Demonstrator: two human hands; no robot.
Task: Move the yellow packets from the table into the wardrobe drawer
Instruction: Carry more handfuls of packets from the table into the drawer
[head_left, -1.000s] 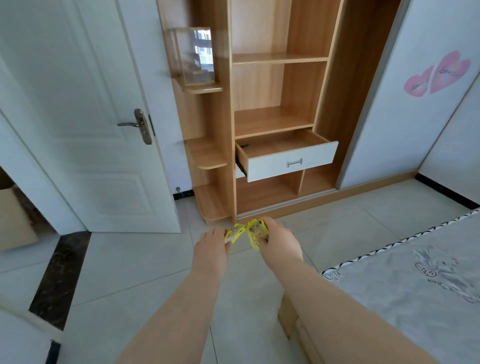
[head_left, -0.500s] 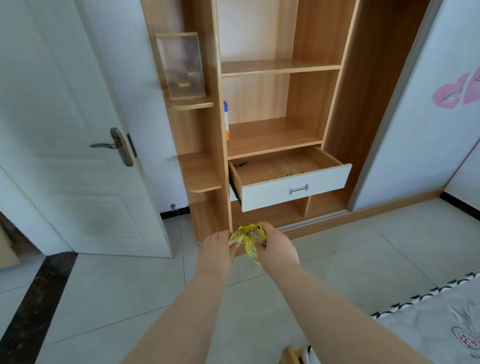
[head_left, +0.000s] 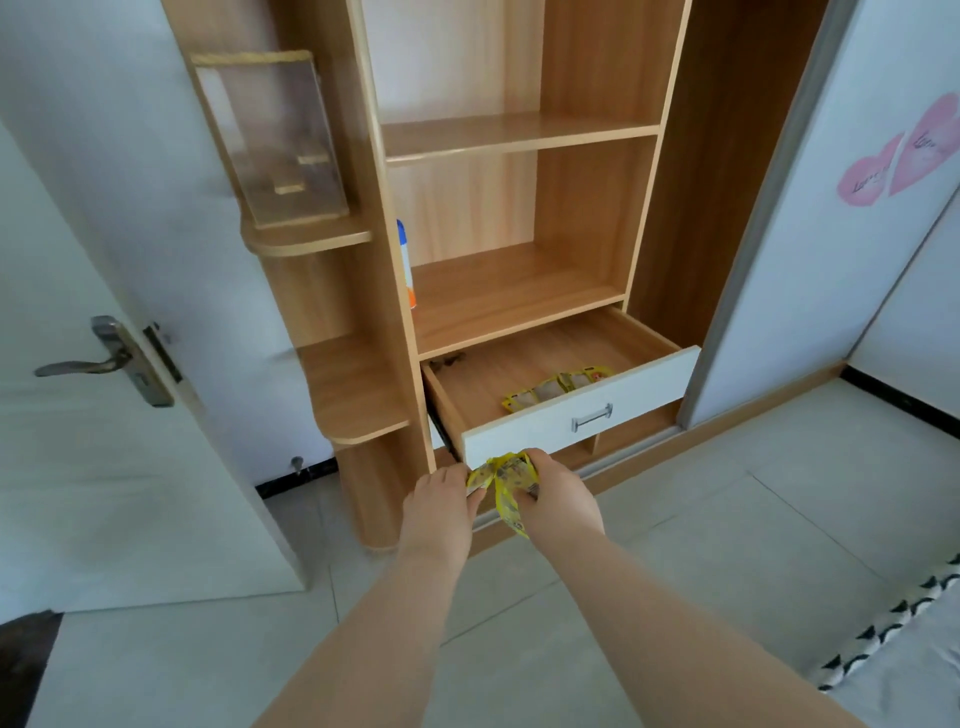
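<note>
A bunch of yellow packets (head_left: 506, 486) is held between my left hand (head_left: 441, 506) and my right hand (head_left: 558, 496), both closed on it, just below and in front of the drawer. The wardrobe drawer (head_left: 576, 423) has a white front with a metal handle and stands pulled out. Several more yellow packets (head_left: 556, 387) lie inside it along the front wall. The table is out of view.
The wooden wardrobe (head_left: 519, 291) has open shelves, with a white, blue and orange bottle (head_left: 406, 265) at one shelf's left edge. A clear box (head_left: 280, 140) sits on a rounded side shelf. A white door with a handle (head_left: 104, 358) stands open left; a bed corner (head_left: 914, 654) lies right.
I have come closer to the wardrobe, so the drawer now looms larger and its inside shows the packets. My hands drew together on the bunch and moved up toward the drawer front.
</note>
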